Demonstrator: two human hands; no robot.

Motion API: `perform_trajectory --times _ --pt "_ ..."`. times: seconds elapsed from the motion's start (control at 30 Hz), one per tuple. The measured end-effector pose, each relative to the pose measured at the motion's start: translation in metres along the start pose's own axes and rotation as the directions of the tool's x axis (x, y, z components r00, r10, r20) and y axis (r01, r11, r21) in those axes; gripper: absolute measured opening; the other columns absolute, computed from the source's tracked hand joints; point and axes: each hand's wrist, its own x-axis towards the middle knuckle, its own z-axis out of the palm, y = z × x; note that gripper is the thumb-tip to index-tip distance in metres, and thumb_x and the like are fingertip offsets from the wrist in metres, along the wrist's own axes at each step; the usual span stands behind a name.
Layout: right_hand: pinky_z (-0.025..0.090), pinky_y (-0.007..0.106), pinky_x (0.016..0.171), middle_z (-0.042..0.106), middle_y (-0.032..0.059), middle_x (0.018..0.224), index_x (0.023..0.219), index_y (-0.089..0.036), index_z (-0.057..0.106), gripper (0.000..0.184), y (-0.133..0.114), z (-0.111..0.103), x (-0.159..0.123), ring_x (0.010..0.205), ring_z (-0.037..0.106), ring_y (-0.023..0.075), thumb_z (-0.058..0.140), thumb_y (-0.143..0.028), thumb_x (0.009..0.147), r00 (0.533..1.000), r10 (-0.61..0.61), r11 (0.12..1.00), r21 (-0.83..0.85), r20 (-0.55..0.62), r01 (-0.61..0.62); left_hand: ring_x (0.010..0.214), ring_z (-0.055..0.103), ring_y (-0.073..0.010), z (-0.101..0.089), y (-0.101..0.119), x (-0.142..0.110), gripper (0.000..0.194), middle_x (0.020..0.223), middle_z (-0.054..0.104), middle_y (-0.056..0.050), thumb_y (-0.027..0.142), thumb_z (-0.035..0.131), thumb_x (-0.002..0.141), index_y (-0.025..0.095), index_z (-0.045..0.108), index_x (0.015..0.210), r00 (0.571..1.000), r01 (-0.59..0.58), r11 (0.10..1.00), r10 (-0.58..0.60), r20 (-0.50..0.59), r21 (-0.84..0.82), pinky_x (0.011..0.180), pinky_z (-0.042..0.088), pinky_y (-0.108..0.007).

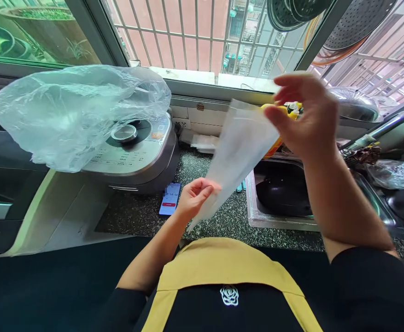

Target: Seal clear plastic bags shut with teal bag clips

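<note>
A thin clear plastic bag (pixel 238 154) is stretched between my two hands above the counter. My left hand (pixel 195 196) pinches its lower corner, fingers closed on the film. My right hand (pixel 305 115) is raised higher and to the right, thumb and fingertips pinching the bag's upper edge. The bag hangs flat and slanted, from upper right down to lower left.
A rice cooker (pixel 137 152) stands on the speckled counter (pixel 136 214) at left, with a crumpled plastic bag (pixel 73 113) draped over it. A phone (pixel 170 199) lies beside it. A sink (pixel 284 221) holding a dark pan (pixel 281 193) sits at right, below the barred window (pixel 202 37).
</note>
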Motion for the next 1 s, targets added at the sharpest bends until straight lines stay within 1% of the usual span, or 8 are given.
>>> perform_trajectory --times 0.1,0.17,0.23,0.33,0.57,0.77,0.9,1.0 --pt "0.045 0.033 0.078 0.056 0.0033 0.081 0.098 -0.023 0.059 0.039 0.027 0.015 -0.047 0.082 0.056 0.0159 0.042 -0.057 0.089 0.933 0.150 0.973 0.218 -0.328 -0.080 0.068 0.064 -0.0144 -0.007 0.014 0.000 0.025 0.072 0.072 -0.004 0.042 0.071 0.072 0.017 0.070 0.071 0.998 -0.016 0.998 0.012 -0.058 -0.067 0.068 0.050 -0.026" --pt "0.045 0.031 0.069 0.054 0.0008 0.078 0.095 -0.024 0.058 0.040 0.040 0.038 -0.091 0.070 0.053 0.0136 0.049 -0.061 0.083 0.863 0.341 0.897 0.403 -0.372 -0.181 0.064 0.063 -0.0143 -0.010 0.021 0.000 0.026 0.068 0.071 -0.004 0.043 0.073 0.070 0.017 0.070 0.070 0.997 -0.013 0.995 0.005 -0.072 -0.102 0.065 0.050 -0.026" --pt "0.044 0.028 0.062 0.056 0.0006 0.078 0.091 -0.023 0.061 0.045 0.043 0.065 -0.134 0.066 0.052 0.0131 0.058 -0.065 0.075 0.851 0.522 0.738 0.533 -0.061 -0.414 0.063 0.063 -0.0137 -0.011 0.025 0.000 0.026 0.066 0.071 -0.004 0.042 0.073 0.070 0.017 0.070 0.069 0.998 -0.023 0.993 0.015 -0.069 -0.118 0.064 0.050 -0.025" --pt "0.045 0.029 0.065 0.060 0.0014 0.076 0.091 -0.022 0.065 0.049 0.029 0.091 -0.171 0.070 0.054 0.0153 0.061 -0.067 0.070 0.793 0.548 0.538 0.613 0.268 -0.579 0.062 0.062 -0.0128 -0.012 0.024 0.002 0.025 0.067 0.071 -0.003 0.041 0.072 0.071 0.017 0.069 0.069 0.997 -0.027 0.993 0.018 -0.072 -0.119 0.063 0.050 -0.024" --pt "0.043 0.026 0.060 0.054 -0.0017 0.062 0.062 -0.020 0.055 0.037 0.005 0.080 -0.169 0.060 0.049 0.0120 0.075 -0.050 0.065 0.700 0.562 0.330 0.657 0.441 -0.678 0.059 0.062 -0.0135 -0.016 0.026 0.007 0.028 0.065 0.070 -0.003 0.042 0.072 0.070 0.016 0.066 0.070 0.997 0.020 0.999 -0.023 -0.078 -0.046 0.061 0.051 -0.026" --pt "0.049 0.031 0.070 0.066 0.0035 0.086 0.096 -0.023 0.063 0.059 0.001 0.074 -0.166 0.079 0.061 0.0186 0.082 -0.056 0.050 0.657 0.468 0.137 0.686 0.591 -0.715 0.053 0.062 -0.0136 -0.012 0.033 0.006 0.030 0.063 0.071 -0.002 0.043 0.072 0.069 0.016 0.057 0.070 0.995 0.064 0.993 -0.071 -0.072 -0.098 0.056 0.052 -0.027" --pt "0.046 0.027 0.063 0.059 -0.0022 0.062 0.063 -0.019 0.058 0.035 0.003 0.072 -0.166 0.060 0.055 0.0120 0.080 -0.046 0.059 0.634 0.498 0.144 0.665 0.592 -0.733 0.053 0.064 -0.0144 -0.015 0.033 0.006 0.031 0.066 0.072 -0.003 0.042 0.072 0.069 0.016 0.056 0.071 0.995 0.077 0.994 -0.082 -0.051 -0.082 0.056 0.053 -0.027" --pt "0.048 0.029 0.066 0.063 -0.0003 0.072 0.073 -0.020 0.062 0.040 0.003 0.069 -0.165 0.067 0.058 0.0146 0.083 -0.049 0.053 0.662 0.481 0.148 0.690 0.575 -0.708 0.051 0.065 -0.0154 -0.017 0.033 0.005 0.033 0.065 0.072 -0.003 0.044 0.072 0.070 0.017 0.053 0.072 0.993 0.104 0.990 -0.109 -0.046 -0.096 0.053 0.053 -0.028"
